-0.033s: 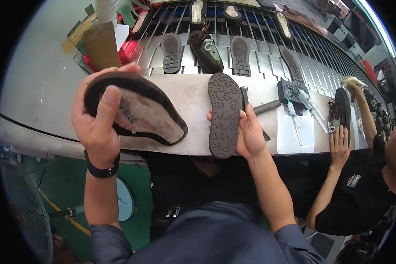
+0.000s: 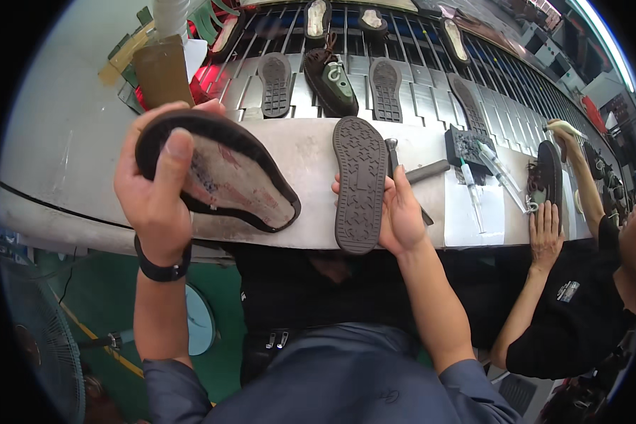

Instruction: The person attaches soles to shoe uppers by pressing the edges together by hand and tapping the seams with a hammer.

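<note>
My left hand (image 2: pixel 159 177) is closed round a dark shoe upper (image 2: pixel 287 191), its thumb pressed on the underside. That underside faces me, a pale, stained bottom board (image 2: pixel 237 184) inside a black rim. My right hand (image 2: pixel 403 215) grips a dark grey rubber outsole (image 2: pixel 359 185) by its edge, thumb along the right side. The outsole stands upright over the table's front edge, its patterned tread turned towards me. The two pieces are apart. Behind my right hand lie a metal-headed tool (image 2: pixel 393 146) and a dark bar (image 2: pixel 428 172), partly hidden.
A conveyor (image 2: pixel 431 106) beyond the white table (image 2: pixel 297 138) carries outsoles (image 2: pixel 274 85) and a lasted shoe (image 2: pixel 331 81). Right of me are a black block (image 2: pixel 466 147), syringes (image 2: pixel 473 194) and a co-worker's hand (image 2: pixel 546 230) on a shoe (image 2: pixel 550 177). A fan (image 2: pixel 42 346) stands lower left.
The shoe upper in my left hand has tilted slightly, its rim showing wider. The co-worker's raised hand has shifted a little. My right hand and the outsole look nearly still.
</note>
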Demonstrator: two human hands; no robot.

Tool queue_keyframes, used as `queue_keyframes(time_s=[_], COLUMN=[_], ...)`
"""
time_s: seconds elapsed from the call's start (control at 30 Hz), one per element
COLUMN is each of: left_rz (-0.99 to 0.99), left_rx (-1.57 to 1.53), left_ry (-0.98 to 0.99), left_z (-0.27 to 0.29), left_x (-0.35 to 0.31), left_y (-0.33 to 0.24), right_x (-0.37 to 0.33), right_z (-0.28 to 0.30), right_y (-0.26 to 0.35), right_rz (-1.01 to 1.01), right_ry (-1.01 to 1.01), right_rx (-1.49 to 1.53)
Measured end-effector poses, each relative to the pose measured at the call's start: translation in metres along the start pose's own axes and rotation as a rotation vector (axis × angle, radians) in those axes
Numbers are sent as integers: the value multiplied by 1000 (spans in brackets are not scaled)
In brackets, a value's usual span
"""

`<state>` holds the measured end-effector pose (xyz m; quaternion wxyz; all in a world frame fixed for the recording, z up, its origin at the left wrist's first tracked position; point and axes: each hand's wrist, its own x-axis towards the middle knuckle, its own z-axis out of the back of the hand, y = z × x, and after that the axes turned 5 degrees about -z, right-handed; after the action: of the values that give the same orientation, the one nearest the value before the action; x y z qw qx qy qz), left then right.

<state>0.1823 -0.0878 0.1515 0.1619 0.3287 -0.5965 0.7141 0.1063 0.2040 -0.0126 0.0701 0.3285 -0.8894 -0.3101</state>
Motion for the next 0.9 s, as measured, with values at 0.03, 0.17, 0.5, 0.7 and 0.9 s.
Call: queue_keyframes(time_s=[0.03,0.17,0.5,0.7,0.9], left_rz=[1,-17,166,106,75], left_rx=[0,-10,-362,-368,-339], left_ry=[-1,6,120,296,388], left_z=[3,5,-17,-28,-32], left_x=[4,22,15,17,18], left_y=[2,4,19,0,-19], right_x=[0,0,-55,-81,-66], right_z=[-1,-3,-58,-120,-142], right_y=[-1,0,17,15,0], right_rz=[-1,-1,311,146,208], right_ry=[0,-9,-70,16,92], right_rx=[0,-19,-243,-560,-549])
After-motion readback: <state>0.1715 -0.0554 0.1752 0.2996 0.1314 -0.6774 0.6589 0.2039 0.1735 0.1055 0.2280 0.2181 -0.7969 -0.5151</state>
